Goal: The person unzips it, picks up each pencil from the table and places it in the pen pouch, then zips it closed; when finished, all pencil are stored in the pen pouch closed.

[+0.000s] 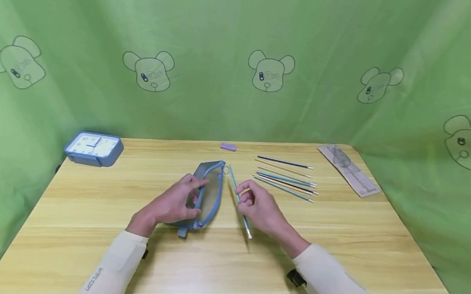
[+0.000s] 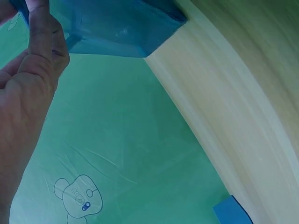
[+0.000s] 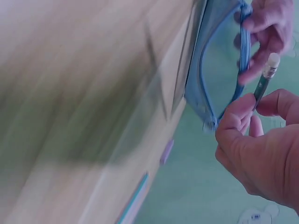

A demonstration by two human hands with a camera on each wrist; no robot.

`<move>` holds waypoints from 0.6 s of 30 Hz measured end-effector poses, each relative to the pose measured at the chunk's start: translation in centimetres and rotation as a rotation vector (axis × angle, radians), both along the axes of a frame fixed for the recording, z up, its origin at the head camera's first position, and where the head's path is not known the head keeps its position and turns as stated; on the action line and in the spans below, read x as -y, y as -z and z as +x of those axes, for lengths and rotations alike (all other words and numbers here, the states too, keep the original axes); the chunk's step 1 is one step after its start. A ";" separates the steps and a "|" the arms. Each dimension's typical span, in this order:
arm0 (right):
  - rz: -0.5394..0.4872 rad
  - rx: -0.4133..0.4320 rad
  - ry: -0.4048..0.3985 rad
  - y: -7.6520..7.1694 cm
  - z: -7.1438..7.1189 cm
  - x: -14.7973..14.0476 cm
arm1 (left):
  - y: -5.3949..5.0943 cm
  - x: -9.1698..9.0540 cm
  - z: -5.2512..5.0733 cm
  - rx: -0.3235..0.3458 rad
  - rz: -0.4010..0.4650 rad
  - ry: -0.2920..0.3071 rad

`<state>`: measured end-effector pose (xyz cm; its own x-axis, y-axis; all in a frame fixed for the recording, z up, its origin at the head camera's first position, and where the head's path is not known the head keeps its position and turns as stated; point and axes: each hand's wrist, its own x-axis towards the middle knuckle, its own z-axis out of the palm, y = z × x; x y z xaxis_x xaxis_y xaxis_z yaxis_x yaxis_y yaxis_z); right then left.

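Observation:
A blue mesh pencil case (image 1: 212,197) lies unzipped in the middle of the table, its mouth spread wide. My left hand (image 1: 174,203) grips the near side of its zipped rim, thumb and fingers along the edge. Just right of that mouth, my right hand (image 1: 262,210) pinches a teal pencil (image 1: 247,226) by its shaft, tilted, the eraser end towards me. In the right wrist view, the white eraser tip of the pencil (image 3: 261,86) shows above my fingertips. The left wrist view catches only the underside of the case (image 2: 112,30) and part of the hand.
Several pencils (image 1: 284,178) lie side by side at the right. Beyond them is a ruler set in a clear sleeve (image 1: 349,171). A purple eraser (image 1: 228,147) sits near the back edge, and a blue clock (image 1: 93,145) at the back left. Green curtain (image 1: 210,65) surrounds the table.

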<state>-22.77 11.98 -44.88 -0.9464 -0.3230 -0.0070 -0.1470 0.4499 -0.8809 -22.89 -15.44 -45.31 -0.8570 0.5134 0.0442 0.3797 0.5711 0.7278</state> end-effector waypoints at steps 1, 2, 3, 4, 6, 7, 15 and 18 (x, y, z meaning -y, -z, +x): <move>-0.015 0.033 -0.008 0.1 0.0 0.5 | 0.0 0.0 0.0 -0.003 -0.001 -0.001; -0.030 0.065 -0.015 0.2 0.0 1.0 | 0.0 0.0 0.0 -0.004 0.000 -0.002; -0.041 0.091 -0.021 0.3 0.0 1.5 | 0.0 0.0 0.0 -0.006 0.002 -0.003; -0.048 0.117 -0.023 0.3 -0.1 1.9 | 0.0 -0.1 0.0 -0.006 0.003 -0.004; -0.059 0.158 -0.023 0.5 -0.3 2.6 | 0.0 -0.1 0.0 -0.004 0.008 -0.005; -0.066 0.177 -0.023 0.5 -0.4 2.9 | 0.0 -0.2 -0.1 -0.002 0.012 -0.004; -0.128 0.263 0.062 1.0 -1.8 4.8 | 0.0 -0.4 0.0 0.009 0.023 0.024; -0.134 0.260 0.106 1.3 -2.2 5.5 | 0.0 -0.5 0.0 0.019 0.032 0.034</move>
<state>-25.00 6.49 -46.19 -0.9470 -0.2369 -0.2171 0.1323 0.3283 -0.9353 -22.86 -14.98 -45.32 -0.8398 0.5411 0.0452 0.3847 0.5341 0.7528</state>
